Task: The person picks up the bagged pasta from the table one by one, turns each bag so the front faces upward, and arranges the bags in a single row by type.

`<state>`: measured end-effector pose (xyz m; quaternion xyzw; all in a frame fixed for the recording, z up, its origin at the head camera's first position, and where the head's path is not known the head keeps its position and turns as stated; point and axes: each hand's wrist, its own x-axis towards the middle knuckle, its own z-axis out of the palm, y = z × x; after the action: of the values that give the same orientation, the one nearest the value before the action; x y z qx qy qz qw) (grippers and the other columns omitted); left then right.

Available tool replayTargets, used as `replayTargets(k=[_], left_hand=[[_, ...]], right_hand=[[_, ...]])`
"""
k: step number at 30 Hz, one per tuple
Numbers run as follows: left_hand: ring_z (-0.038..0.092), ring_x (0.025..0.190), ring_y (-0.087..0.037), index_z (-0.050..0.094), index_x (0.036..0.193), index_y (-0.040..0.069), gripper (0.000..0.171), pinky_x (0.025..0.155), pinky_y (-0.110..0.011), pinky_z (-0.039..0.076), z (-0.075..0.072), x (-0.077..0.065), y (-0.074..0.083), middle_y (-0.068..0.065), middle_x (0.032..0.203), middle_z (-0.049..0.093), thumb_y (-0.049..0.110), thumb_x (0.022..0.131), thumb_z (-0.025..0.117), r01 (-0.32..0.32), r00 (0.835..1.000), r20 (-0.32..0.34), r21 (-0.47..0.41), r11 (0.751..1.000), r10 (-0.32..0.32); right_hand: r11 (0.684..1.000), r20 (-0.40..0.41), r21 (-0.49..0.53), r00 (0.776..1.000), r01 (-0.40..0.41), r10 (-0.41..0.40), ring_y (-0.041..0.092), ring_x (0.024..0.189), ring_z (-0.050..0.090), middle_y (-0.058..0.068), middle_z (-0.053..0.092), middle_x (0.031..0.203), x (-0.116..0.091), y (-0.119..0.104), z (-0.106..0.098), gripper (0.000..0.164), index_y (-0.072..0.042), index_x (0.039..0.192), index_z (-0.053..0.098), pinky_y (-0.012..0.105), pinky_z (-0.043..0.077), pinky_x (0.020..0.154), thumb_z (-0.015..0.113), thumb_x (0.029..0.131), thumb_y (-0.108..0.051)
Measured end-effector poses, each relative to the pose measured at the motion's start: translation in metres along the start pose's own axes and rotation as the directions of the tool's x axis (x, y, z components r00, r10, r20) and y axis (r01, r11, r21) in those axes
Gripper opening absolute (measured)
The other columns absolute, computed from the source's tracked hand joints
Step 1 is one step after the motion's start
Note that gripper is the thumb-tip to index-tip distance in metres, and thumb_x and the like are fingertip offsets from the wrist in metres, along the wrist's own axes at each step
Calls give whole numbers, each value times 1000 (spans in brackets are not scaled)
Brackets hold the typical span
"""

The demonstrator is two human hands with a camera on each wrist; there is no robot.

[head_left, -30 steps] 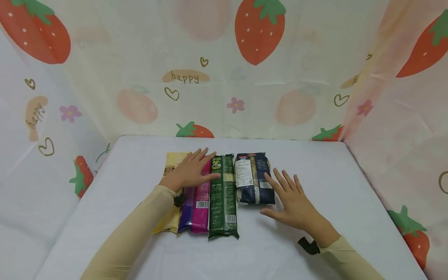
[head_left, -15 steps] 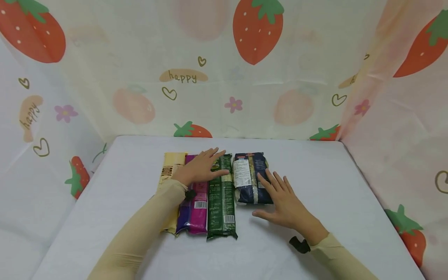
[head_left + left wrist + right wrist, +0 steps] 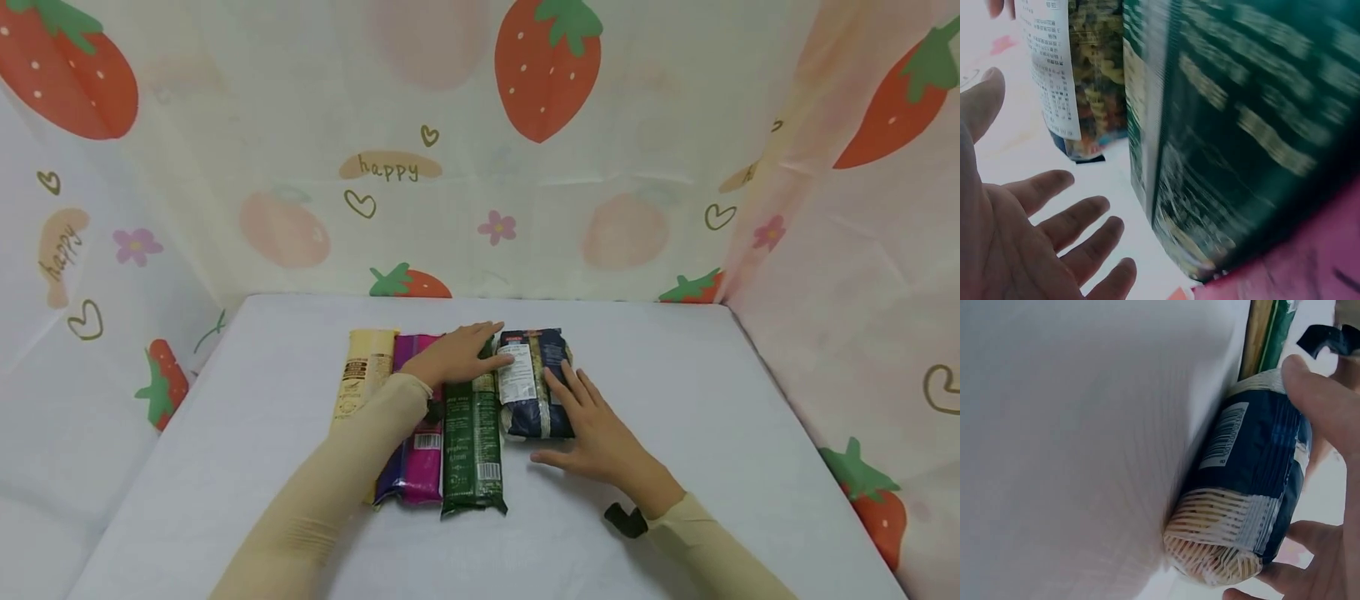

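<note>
Four packets lie on the white table. My left hand (image 3: 459, 352) reaches over the top of a long green spaghetti packet (image 3: 472, 454), its fingers straight and its thumb towards the navy pasta bag (image 3: 543, 421). In the left wrist view that hand (image 3: 1047, 250) shows apart from the green packet (image 3: 1241, 125), palm visible. Spread fingers of my right hand (image 3: 600, 433) stand at the right side of the navy bag. In the right wrist view the hand (image 3: 1329, 419) is beside the bag (image 3: 1247, 456); I cannot tell whether it touches.
A magenta and purple packet (image 3: 418, 479) lies left of the green one, partly under the left forearm. Beyond it is a yellow packet (image 3: 367, 375). A strawberry-patterned cloth (image 3: 540, 200) walls off the back and sides of the table (image 3: 637, 333).
My left hand has moved right, from over the magenta packet to over the green one and the navy bag's edge. The right hand has shifted slightly left, closer to the bag.
</note>
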<state>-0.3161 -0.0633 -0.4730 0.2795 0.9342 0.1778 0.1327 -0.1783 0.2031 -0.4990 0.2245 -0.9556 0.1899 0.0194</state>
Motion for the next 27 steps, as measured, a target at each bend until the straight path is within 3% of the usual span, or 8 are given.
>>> replayTargets(k=[6, 13, 17, 20, 27], left_hand=[[28, 161, -38, 23, 173, 11, 87, 131, -56, 22, 10, 10, 10, -17, 174, 31, 63, 109, 51, -25, 1000, 10, -5, 1000, 25], [33, 159, -36, 21, 172, 10, 93, 127, -54, 34, 19, 17, 16, -18, 174, 30, 63, 106, 58, 26, 999, 26, -112, 993, -23], [42, 154, -37, 20, 171, 8, 93, 123, -54, 40, 18, 21, 15, -22, 169, 38, 59, 106, 62, 35, 999, 43, -220, 975, -26], [41, 154, -38, 20, 170, 7, 93, 122, -56, 40, 17, 23, 12, -24, 168, 37, 55, 105, 66, 35, 999, 48, -288, 957, -22], [37, 156, -40, 27, 169, 4, 96, 123, -58, 38, 11, 23, 3, -23, 171, 33, 56, 101, 70, 68, 996, 71, -297, 953, -49]], right_hand=[[996, 31, 58, 998, -64, 62, 52, 160, 17, 21, 6, 179, 0, -3, 6, 127, -18, 175, 14, 73, 46, 109, 91, 82, -58], [988, 59, 85, 991, -126, 121, 55, 156, 26, 20, -1, 180, 1, -5, 10, 127, -17, 175, 10, 71, 53, 100, 95, 84, -40], [986, 40, 81, 989, -144, 141, 59, 149, 37, 23, 2, 179, 5, -7, 10, 126, -15, 174, 13, 71, 54, 97, 97, 83, -33], [987, 29, 60, 989, -149, 148, 59, 141, 45, 25, 5, 178, 9, -7, 11, 124, -15, 174, 14, 69, 55, 96, 97, 83, -30], [985, 27, 36, 985, -170, 170, 62, 135, 51, 27, 11, 177, 15, -8, 10, 120, -19, 174, 21, 69, 55, 96, 98, 82, -24]])
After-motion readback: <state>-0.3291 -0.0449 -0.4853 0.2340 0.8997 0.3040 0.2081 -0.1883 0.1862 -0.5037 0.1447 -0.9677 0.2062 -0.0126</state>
